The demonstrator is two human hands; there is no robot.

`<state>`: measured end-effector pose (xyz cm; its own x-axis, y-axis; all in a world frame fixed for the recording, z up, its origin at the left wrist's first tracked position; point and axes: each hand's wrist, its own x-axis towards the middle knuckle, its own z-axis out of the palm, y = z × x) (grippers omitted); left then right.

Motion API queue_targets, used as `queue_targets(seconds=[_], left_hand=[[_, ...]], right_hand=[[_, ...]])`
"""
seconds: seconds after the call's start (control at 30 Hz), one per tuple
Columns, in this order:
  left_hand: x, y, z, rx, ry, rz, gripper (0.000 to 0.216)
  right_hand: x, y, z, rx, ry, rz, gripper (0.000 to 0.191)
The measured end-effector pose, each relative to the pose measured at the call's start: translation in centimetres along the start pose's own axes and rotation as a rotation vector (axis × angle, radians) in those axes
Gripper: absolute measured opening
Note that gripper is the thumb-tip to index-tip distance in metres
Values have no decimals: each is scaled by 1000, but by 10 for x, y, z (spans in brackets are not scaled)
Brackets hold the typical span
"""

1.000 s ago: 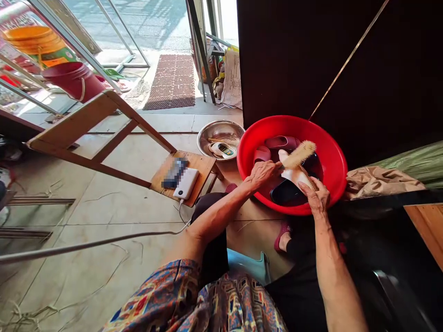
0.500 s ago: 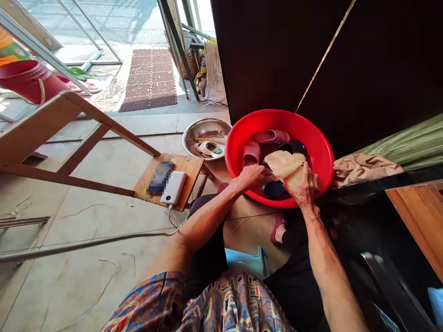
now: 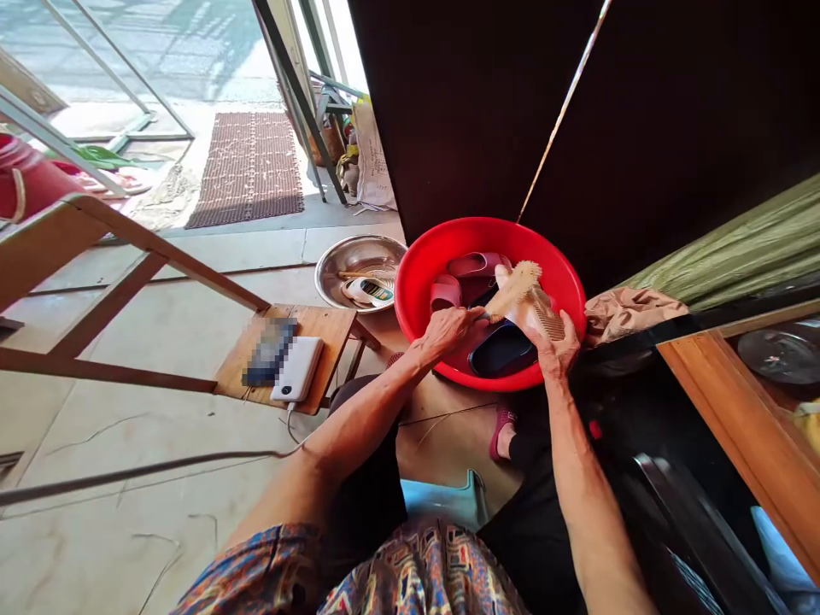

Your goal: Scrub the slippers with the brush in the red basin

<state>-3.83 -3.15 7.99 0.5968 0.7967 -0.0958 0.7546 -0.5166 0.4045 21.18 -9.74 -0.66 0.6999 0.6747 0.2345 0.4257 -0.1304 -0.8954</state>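
Above a red basin my left hand is closed round the handle of a pale scrub brush, whose bristles point up and to the right. The brush lies across a light beige slipper with a ridged sole, and partly covers it. My right hand grips that slipper from its right side. Inside the basin are a pink slipper, a second pink slipper and a dark blue slipper. Dark footwear behind the brush is mostly hidden.
A metal bowl with a white bottle stands left of the basin. Nearer is a wooden chair bearing a white power bank with a cable. A dark panel rises behind; brown cloth lies at right.
The brush has turned, with its bristles now pointing up and right, and the slipper is tilted more, showing its ridged sole. The whole view has shifted, so the basin sits further left.
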Motion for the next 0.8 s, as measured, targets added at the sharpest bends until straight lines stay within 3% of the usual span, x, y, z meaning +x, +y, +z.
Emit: queue_targets(seconds=[0.07,0.17,0.37,0.43,0.53,0.6,0.8], left_hand=[[-5,9,9,-37,-32,128,46],[5,8,14,-51,-12,148,46],[41,-26,-3,6,174,-240,45],[39,-31,-2,-13,177,-200,46],[29,-31,7,-71,165,-2,48],[26,-32,11,-79,161,43,49],[36,-38,1,-49,207,-164,43]], right_hand=[[3,0,0,234,5,283,97],[-2,-6,0,372,-35,479,84],[-16,-19,-2,607,-215,635,56],[-14,-17,-1,681,-260,678,52],[-8,-11,-1,743,-233,742,49],[-6,-9,-2,754,-220,752,48],[-13,-19,-3,889,-477,836,62]])
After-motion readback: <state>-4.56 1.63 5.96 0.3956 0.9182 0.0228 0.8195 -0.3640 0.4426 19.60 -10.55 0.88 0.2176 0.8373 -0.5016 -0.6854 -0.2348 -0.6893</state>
